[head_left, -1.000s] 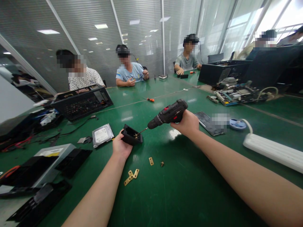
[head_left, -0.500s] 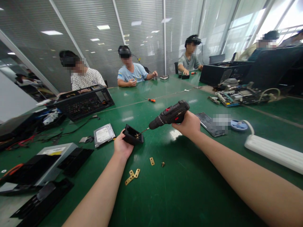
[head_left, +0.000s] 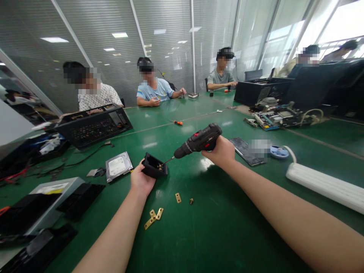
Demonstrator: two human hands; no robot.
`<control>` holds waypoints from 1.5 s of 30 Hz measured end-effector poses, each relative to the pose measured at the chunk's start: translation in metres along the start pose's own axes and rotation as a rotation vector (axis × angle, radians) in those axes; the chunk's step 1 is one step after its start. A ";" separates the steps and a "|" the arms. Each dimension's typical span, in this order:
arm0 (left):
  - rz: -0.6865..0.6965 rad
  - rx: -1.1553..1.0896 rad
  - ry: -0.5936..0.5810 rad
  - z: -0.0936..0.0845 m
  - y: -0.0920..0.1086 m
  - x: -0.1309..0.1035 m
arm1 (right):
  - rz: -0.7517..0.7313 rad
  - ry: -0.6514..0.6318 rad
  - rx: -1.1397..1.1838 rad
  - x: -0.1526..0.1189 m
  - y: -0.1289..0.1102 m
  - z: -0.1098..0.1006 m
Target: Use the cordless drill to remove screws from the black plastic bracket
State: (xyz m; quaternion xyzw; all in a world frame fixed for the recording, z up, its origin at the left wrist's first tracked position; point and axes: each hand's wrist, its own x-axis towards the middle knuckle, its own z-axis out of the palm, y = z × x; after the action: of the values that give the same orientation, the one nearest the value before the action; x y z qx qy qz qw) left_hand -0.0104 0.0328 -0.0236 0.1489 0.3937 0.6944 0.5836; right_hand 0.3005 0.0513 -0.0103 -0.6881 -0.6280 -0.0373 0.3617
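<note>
My left hand (head_left: 142, 180) is closed around a small black plastic box (head_left: 150, 170), tilted so its open side faces up and right, with brass-coloured metal parts inside. My right hand (head_left: 223, 151) grips the handle of a black cordless drill (head_left: 197, 142) with red details. The drill's long thin bit points down and left into the box, its tip at or close to the brass parts; exact contact is too small to tell. Below the box lie several brass plates (head_left: 160, 213) with holes, one plate (head_left: 178, 197) apart from the others, and a small brass screw (head_left: 191, 201).
On the left are a hard drive (head_left: 118, 167), an optical drive (head_left: 54, 189) and a black computer case (head_left: 96, 125). An orange screwdriver (head_left: 178, 123) lies ahead. To the right are a phone-like slab (head_left: 246, 149), a white power strip (head_left: 324, 185) and a circuit board (head_left: 281, 115). Several people sit opposite.
The whole view has shifted slightly, so most things sit a little further left. Drill and box keep nearly the same position to each other. The co-worker at the back right has moved their hands.
</note>
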 end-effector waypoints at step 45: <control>-0.034 -0.035 0.077 -0.004 0.001 -0.005 | -0.007 -0.002 0.015 -0.001 -0.004 0.004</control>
State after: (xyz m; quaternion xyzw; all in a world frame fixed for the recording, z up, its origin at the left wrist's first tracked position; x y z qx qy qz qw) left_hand -0.0123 0.0267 -0.0243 0.1048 0.4062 0.6963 0.5824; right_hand 0.2950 0.0525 -0.0122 -0.6832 -0.6310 -0.0333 0.3659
